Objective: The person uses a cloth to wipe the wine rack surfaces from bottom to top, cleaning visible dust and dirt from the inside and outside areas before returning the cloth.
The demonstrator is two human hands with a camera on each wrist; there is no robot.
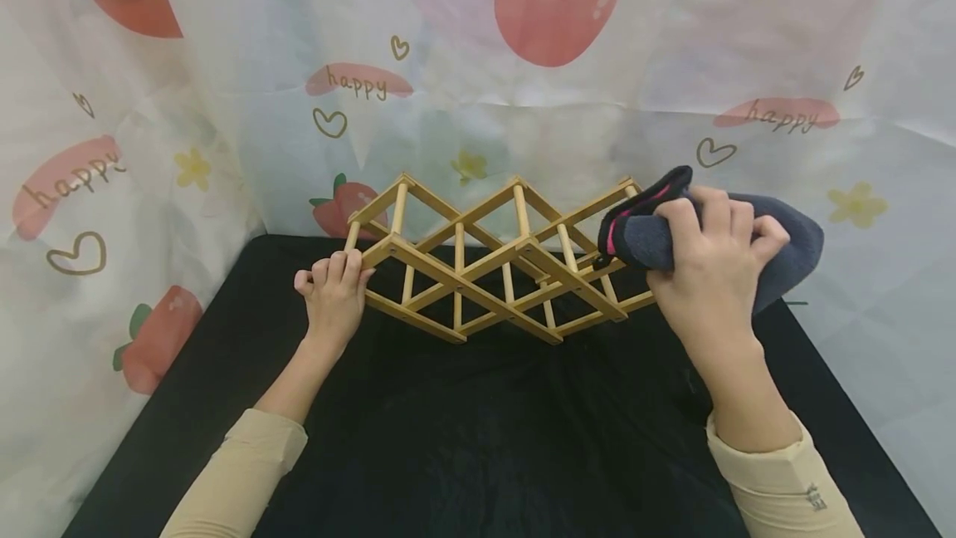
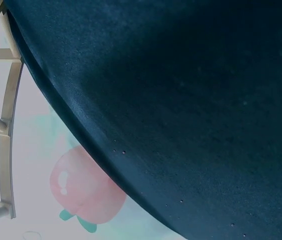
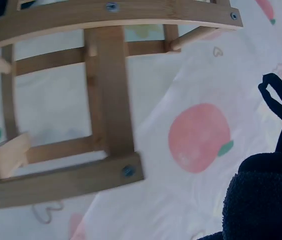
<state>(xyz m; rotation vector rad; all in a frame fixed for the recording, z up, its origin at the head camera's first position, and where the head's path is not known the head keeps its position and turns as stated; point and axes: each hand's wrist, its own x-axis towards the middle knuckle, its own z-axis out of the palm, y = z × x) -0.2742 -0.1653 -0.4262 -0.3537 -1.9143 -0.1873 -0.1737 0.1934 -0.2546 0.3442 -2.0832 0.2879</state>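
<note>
A folding wooden lattice rack (image 1: 460, 283) spans the middle of the head view, opened into diamond shapes joined by round dowels. My left hand (image 1: 334, 295) grips its left end, fingers over the end bar. At the right end, my right hand (image 1: 713, 272) holds a dark blue fuzzy cloth item (image 1: 795, 239) with black and pink edging, which overlaps the rack there. A black loop (image 3: 276, 92) sticks out from this item in the right wrist view; its exact kind I cannot tell. The left wrist view catches only part of the rack (image 2: 6, 165).
Black cloth (image 1: 478, 438) covers the table under the rack. Behind and to both sides hangs a pale curtain (image 1: 246, 40) printed with fruit, hearts and flowers, close to the table's back edge.
</note>
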